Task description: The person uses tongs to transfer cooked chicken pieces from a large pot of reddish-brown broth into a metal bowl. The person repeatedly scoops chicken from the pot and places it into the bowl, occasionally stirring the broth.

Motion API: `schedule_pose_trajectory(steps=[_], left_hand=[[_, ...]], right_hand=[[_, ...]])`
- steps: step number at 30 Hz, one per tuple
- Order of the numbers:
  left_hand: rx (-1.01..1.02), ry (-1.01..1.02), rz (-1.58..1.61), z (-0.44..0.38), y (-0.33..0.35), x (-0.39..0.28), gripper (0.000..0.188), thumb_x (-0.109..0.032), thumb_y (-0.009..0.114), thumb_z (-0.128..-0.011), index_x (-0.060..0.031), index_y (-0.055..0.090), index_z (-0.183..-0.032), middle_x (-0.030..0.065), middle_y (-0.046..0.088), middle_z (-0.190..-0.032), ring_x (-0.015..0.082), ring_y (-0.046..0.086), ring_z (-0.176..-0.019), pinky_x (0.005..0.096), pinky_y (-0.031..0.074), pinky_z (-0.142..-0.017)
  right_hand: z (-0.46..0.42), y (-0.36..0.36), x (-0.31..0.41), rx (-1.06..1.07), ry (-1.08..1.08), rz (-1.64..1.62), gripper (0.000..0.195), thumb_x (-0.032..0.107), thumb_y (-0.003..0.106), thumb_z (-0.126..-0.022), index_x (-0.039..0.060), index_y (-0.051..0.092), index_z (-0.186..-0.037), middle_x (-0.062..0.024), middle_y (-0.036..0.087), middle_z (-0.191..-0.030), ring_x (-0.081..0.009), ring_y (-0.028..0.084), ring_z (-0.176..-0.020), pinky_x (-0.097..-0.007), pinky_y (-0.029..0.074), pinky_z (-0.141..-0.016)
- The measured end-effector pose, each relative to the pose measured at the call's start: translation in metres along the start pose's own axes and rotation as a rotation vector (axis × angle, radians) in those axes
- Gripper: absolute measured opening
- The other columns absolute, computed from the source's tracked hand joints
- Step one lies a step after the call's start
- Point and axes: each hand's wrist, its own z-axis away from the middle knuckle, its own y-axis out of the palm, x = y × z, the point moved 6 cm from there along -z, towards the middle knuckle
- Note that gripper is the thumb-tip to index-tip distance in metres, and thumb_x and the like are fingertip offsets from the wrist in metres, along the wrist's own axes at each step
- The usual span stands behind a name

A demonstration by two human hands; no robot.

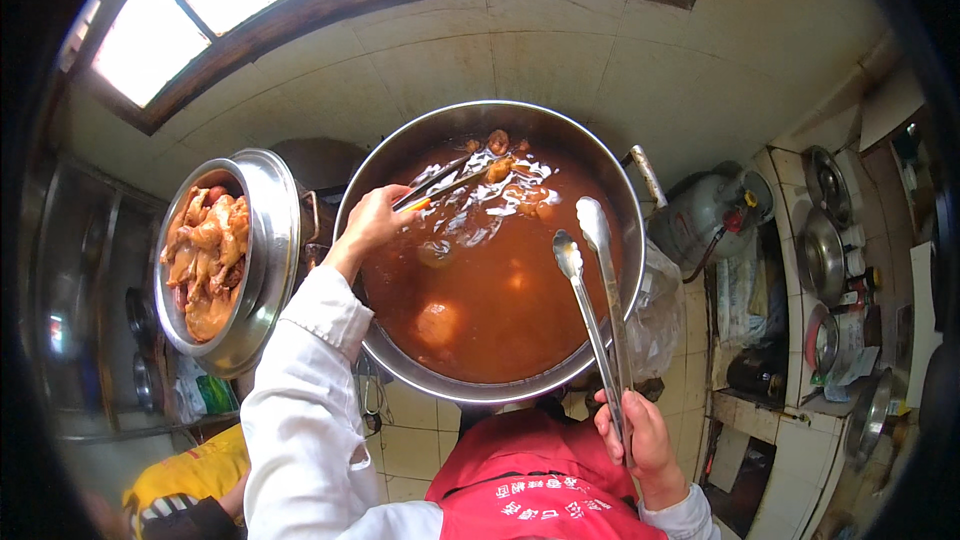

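A large steel stockpot [480, 392] of brown broth [480, 292] stands before me. My left hand [375, 229] reaches over its left side, gripping a long two-armed utensil [439, 186] with an orange part; whether it is tongs or chopsticks I cannot tell. The far ends dip toward a browned piece of food [499, 169] at the rippling surface, where a darker piece [498, 141] floats behind. My right hand [649, 442] holds steel tongs [611, 330] near the pot's front right rim. Their scalloped tips are apart above the broth, with nothing between them. A pale rounded lump [436, 324] shows in the broth.
To the left, a steel basin [259, 270] holds cooked poultry pieces [214, 247]. A gas cylinder [709, 217] and plastic bag [656, 307] stand right of the pot. Bowls [821, 255] line the tiled counter. A person in yellow [191, 472] is at lower left.
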Motion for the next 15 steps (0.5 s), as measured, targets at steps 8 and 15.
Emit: schedule_pose_trajectory(steps=[8,15], left_hand=[[0.081,0.048,-0.049,-0.011,-0.012,-0.008,0.058,-0.035,0.083,-0.08,-0.0041,0.069,-0.127,0.019,0.074,-0.117,0.0306,0.071,-0.11,0.0394,0.053,-0.097],[0.121,0.018,0.114,-0.036,0.03,-0.011,0.057,-0.03,0.085,-0.08,0.0026,0.07,-0.124,0.0221,0.074,-0.115,0.0302,0.071,-0.109,0.0385,0.052,-0.096]], right_hand=[[0.003,-0.006,-0.003,-0.01,-0.007,-0.022,0.043,0.037,0.043,-0.111,-0.0015,0.057,-0.123,-0.0085,0.064,-0.08,-0.0079,0.048,-0.045,-0.0225,0.038,-0.039],[0.01,-0.01,-0.003,-0.019,-0.024,-0.031,0.043,0.038,0.044,-0.11,-0.001,0.057,-0.123,-0.0089,0.064,-0.08,-0.0079,0.047,-0.044,-0.0225,0.038,-0.039]])
